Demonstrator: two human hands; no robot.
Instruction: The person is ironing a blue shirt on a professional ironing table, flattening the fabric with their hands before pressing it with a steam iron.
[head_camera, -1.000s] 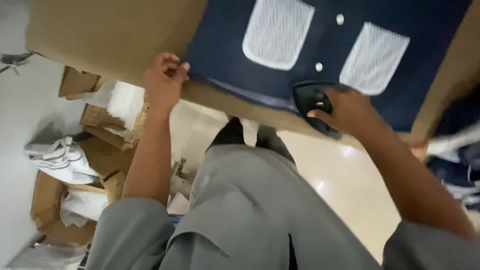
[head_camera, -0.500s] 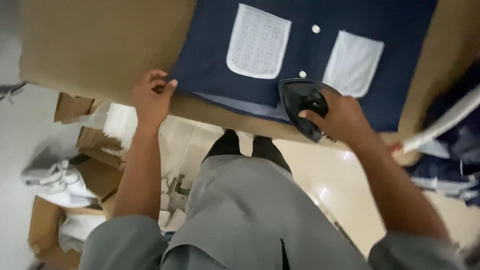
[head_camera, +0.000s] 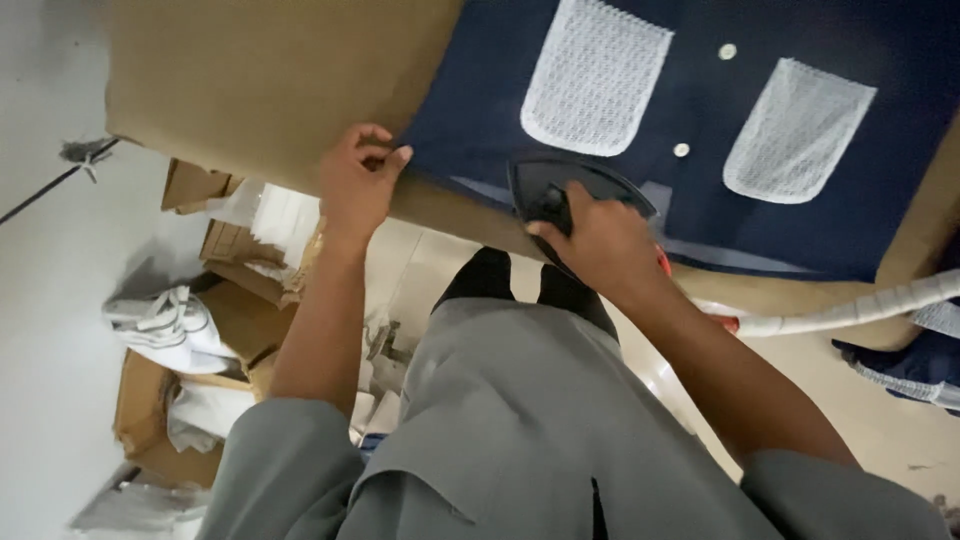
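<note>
Big tan ironing board (head_camera: 250, 90) w/ navy shirt (head_camera: 700, 100) spread flat on it, two white mesh pockets (head_camera: 595, 75) and small buttons facing up. Black iron (head_camera: 560, 195) sits on shirt's lower edge, near board's front. Right hand (head_camera: 600, 240) closed around iron handle. Left hand (head_camera: 358, 185) pinches shirt's corner at board edge, fingers closed. White hose (head_camera: 850, 305) runs off to right.

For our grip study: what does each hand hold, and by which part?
Right hand grips the black iron by its top handle; left hand pinches the navy garment at its corner edge.
</note>
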